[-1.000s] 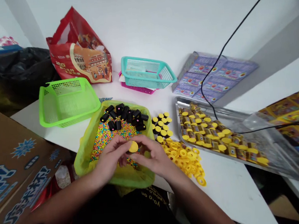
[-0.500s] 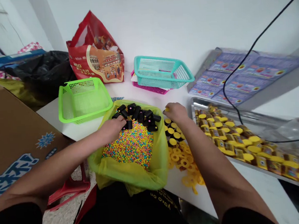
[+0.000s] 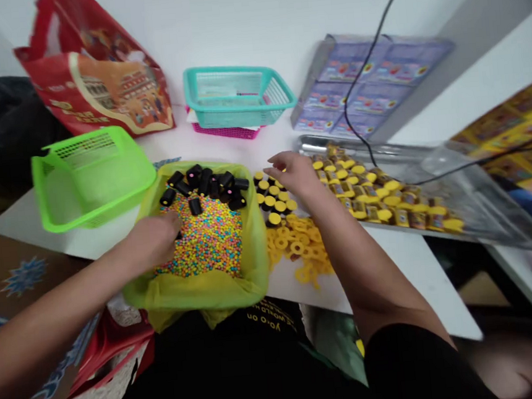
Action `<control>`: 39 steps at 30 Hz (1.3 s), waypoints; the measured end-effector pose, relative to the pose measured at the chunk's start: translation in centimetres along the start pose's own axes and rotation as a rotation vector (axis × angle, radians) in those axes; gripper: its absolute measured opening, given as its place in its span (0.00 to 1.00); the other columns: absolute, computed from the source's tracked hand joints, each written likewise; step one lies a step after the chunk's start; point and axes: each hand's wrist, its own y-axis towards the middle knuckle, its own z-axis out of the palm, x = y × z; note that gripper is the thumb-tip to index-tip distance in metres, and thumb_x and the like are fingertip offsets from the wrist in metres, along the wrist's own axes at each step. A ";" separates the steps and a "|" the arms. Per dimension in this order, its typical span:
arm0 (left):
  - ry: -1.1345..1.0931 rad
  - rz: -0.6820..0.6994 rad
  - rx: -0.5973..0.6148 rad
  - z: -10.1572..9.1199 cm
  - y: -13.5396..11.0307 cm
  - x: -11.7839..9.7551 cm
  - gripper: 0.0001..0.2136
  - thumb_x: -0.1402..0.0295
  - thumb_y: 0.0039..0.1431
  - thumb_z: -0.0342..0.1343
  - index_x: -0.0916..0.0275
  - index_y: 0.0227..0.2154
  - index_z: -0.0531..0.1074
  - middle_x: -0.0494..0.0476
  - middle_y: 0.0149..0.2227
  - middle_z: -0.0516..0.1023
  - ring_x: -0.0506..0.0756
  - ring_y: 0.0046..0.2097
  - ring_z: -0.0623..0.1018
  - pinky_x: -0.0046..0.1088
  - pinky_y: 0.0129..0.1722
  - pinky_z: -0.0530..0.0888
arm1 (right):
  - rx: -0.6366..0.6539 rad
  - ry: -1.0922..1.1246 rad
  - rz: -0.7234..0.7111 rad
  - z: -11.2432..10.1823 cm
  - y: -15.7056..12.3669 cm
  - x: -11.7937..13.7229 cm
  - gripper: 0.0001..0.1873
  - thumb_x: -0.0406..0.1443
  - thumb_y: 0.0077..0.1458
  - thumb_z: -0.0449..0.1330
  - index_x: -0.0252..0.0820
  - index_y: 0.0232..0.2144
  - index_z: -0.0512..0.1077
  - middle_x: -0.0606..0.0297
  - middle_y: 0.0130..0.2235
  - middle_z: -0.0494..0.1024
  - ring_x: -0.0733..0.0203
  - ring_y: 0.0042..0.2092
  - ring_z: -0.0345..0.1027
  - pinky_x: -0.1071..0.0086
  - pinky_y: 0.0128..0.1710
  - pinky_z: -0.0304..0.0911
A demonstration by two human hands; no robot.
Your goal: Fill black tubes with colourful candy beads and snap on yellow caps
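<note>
My left hand [image 3: 161, 235] is closed over the left side of the candy beads [image 3: 208, 238], its fingers round a small black container that shows only as a dark edge. The colourful beads fill a basket lined with a yellow plastic bag [image 3: 254, 250]. Several more black containers [image 3: 194, 206] lie on the beads toward the back. My right hand [image 3: 294, 171] hovers with fingers apart at the back of a group of black containers with yellow lids [image 3: 273, 202]. Yellow rings [image 3: 297, 247] are heaped on the table in front of that group.
A green basket [image 3: 99, 205] stands at left, before a red bag [image 3: 112, 95]. Behind are a turquoise basket [image 3: 240, 112] and purple boxes [image 3: 354, 92]. A metal tray [image 3: 413, 149] of yellow-lidded pieces [image 3: 387, 201] lies right. A black cable [image 3: 349, 102] hangs across it.
The view has swung to the right. My left hand has come nearer over the beads, away from the black containers. The fingers of my right hand have opened, and the yellow piece in them is gone.
</note>
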 end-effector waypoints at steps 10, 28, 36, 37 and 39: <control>0.015 0.185 0.096 2.2 2.5 -3.2 0.10 0.77 0.56 0.52 0.67 0.38 0.76 0.69 0.41 0.82 0.63 0.40 0.82 0.34 0.35 0.73 | 0.175 0.261 0.081 -0.8 -19.3 -0.3 0.10 0.43 0.57 0.63 0.43 0.29 0.75 0.67 0.29 0.75 0.62 0.29 0.68 0.68 0.31 0.62; -1.345 -0.004 -0.401 2.0 -2.8 -5.8 0.08 0.68 0.51 0.66 0.61 0.30 0.72 0.52 0.30 0.75 0.52 0.32 0.73 0.28 0.33 0.69 | 0.007 -0.014 0.158 3.4 -20.1 2.2 0.04 0.35 0.54 0.55 0.44 0.30 0.71 0.58 0.32 0.77 0.54 0.30 0.70 0.65 0.29 0.60; -1.123 0.090 -0.572 2.1 -3.3 -8.0 0.05 0.74 0.55 0.61 0.61 0.34 0.76 0.55 0.31 0.76 0.54 0.33 0.73 0.31 0.37 0.68 | 0.152 1.061 0.246 -0.7 -18.8 8.1 0.17 0.51 0.55 0.64 0.44 0.31 0.73 0.73 0.19 0.64 0.64 0.21 0.56 0.69 0.22 0.53; -1.140 0.081 -0.577 2.2 -3.2 -8.3 0.04 0.74 0.55 0.62 0.61 0.34 0.76 0.55 0.31 0.76 0.54 0.33 0.73 0.31 0.36 0.68 | 0.239 1.150 0.212 -0.7 -18.4 9.1 0.17 0.51 0.55 0.64 0.43 0.30 0.73 0.73 0.19 0.63 0.65 0.21 0.55 0.70 0.21 0.52; -1.178 0.060 -0.588 2.2 -3.1 -8.8 0.04 0.73 0.54 0.62 0.61 0.34 0.76 0.55 0.31 0.76 0.54 0.33 0.73 0.30 0.34 0.67 | 0.376 1.233 0.189 -0.2 -17.6 10.8 0.20 0.51 0.54 0.65 0.43 0.26 0.71 0.73 0.19 0.63 0.67 0.20 0.54 0.71 0.21 0.50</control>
